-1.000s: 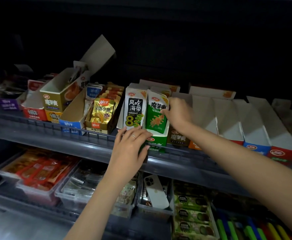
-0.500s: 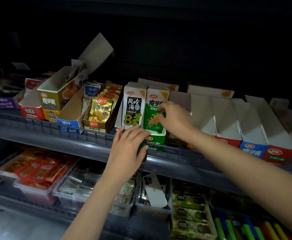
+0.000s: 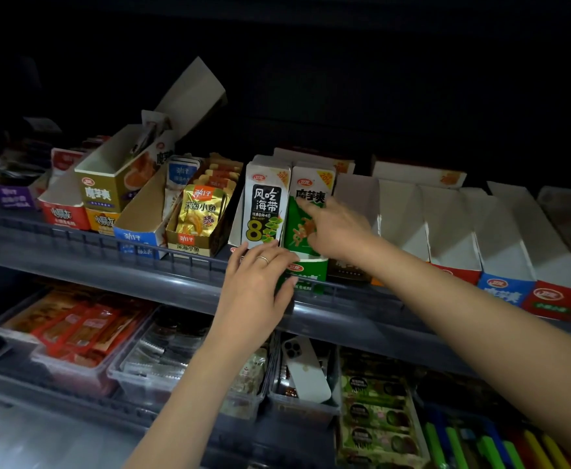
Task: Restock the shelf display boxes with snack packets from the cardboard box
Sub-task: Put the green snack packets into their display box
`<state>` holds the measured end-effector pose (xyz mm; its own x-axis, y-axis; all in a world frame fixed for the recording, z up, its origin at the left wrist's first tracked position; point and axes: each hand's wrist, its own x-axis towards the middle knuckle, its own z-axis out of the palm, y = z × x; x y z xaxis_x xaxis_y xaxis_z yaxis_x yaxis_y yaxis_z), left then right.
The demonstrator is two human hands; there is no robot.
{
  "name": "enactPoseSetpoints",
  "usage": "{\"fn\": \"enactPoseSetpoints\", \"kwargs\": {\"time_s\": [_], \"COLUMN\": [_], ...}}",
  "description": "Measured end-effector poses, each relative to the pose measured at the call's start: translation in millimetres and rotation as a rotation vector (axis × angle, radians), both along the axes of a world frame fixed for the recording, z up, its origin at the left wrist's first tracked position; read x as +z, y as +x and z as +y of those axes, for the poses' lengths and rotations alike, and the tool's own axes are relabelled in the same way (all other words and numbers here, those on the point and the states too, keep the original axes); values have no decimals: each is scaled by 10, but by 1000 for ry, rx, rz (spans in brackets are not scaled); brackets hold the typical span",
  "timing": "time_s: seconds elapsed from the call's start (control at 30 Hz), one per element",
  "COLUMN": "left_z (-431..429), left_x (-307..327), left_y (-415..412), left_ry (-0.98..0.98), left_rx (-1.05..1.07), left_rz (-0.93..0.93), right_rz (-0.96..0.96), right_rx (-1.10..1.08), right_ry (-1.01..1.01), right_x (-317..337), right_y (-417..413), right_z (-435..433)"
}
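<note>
Two hands on the upper shelf [image 3: 182,282] | left hand [image 3: 255,289] — fingers together, flat against the green display box [image 3: 307,270] front | right hand [image 3: 336,231] — fingers loosely spread, fingertips touching the upright green snack packets [image 3: 302,211] standing in that box | black-label packets [image 3: 265,206] just beside, left

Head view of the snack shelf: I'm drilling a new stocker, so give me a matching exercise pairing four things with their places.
Things:
1. green packets
2. gold fish packets
3. phone
4. left hand

Places:
A. lower-shelf clear bin
B. under the right hand
C. on the green box front
D. left of the kelp packets

Pairs: 1-B, 2-D, 3-A, 4-C
</note>
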<state>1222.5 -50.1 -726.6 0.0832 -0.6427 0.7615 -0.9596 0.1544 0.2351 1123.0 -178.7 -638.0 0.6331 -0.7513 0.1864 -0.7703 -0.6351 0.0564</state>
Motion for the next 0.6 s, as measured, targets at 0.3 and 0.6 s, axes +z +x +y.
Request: {"fn": "enactPoseSetpoints", "kwargs": {"time_s": [0.3, 0.6], "left_z": [9, 152], "left_x": [19, 26], "left_y": [13, -44], "left_ry": [43, 145], "left_rx": [53, 84], "left_rz": [-81, -239], "right_rz": [-103, -475], "right_rx": [147, 229], "right_ry": [65, -50], "right_x": [80, -26], "right_y": [-151, -343], "right_z": [-99, 77]}}
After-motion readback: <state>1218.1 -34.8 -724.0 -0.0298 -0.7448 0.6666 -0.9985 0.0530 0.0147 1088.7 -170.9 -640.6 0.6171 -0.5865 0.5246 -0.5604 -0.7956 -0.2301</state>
